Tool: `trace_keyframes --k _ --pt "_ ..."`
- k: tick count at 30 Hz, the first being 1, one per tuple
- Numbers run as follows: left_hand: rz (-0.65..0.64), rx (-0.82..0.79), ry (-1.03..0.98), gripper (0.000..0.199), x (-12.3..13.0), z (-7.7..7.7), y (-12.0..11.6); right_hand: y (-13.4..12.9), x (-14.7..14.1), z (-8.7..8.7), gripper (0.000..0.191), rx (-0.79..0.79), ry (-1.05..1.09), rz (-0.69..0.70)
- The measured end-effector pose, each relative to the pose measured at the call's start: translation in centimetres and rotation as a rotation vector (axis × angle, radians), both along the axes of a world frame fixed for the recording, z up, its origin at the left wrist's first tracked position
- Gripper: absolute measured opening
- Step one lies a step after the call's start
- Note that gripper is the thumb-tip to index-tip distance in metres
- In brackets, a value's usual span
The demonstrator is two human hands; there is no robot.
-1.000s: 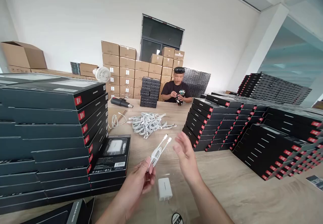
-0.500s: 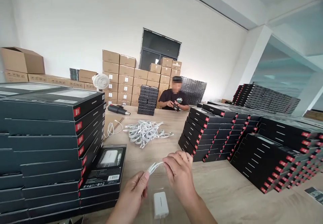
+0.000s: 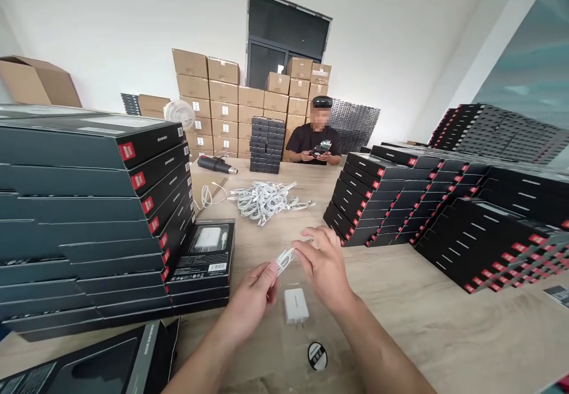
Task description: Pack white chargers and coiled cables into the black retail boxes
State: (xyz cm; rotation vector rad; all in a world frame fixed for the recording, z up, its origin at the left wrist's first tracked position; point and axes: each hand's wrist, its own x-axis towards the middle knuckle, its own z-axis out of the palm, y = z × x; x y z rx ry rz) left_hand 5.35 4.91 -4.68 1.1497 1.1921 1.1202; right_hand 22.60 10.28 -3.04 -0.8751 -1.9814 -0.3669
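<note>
A folded white charging cable (image 3: 285, 260) is pinched between thumb and fingers of my left hand (image 3: 253, 293). At the cable's far end, my right hand (image 3: 323, 266) closes its thumb and fingertips on it, with part of the cable hidden behind the fingers. Below both hands lies a white charger (image 3: 296, 305) with its prongs toward me, in what looks like a clear plastic tray (image 3: 284, 346). A round black-and-white label (image 3: 317, 356) shows just nearer to me. Farther back, a heap of white cables (image 3: 267, 199) is spread on the table.
Stacks of black boxes rise at the left (image 3: 89, 216) and right (image 3: 377, 198). One windowed box (image 3: 207, 263) shows a charger inside. An empty-looking black box (image 3: 98, 361) lies front left. A heat gun (image 3: 217, 164) lies behind the cables. Across the table sits a person (image 3: 315, 139) holding something dark.
The view has tilted downward, bringing the round label and front black box into sight. My right fingers have shifted along the cable's end, while my left hand keeps its pinch.
</note>
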Motion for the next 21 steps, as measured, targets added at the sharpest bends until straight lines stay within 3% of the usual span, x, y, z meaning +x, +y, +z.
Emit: trace_keyframes --k 4,10,15,21 --pt "0.062 0.076 0.057 0.050 0.0 0.1 -0.1 -1.4 -0.7 0.7 0.020 -0.159 0.016 -0.032" --pt "0.032 -0.008 -0.067 0.050 0.4 0.5 -0.3 -2.8 -2.1 0.7 0.017 -0.648 0.363 0.193" --pt "-0.027 -0.072 -0.201 0.050 0.6 0.2 -0.4 -2.3 -2.3 0.5 0.024 -0.893 0.611 0.369" --pt "-0.091 -0.069 -0.312 0.050 0.1 0.3 -0.3 -1.9 -2.1 0.9 0.036 -1.272 0.766 0.565"
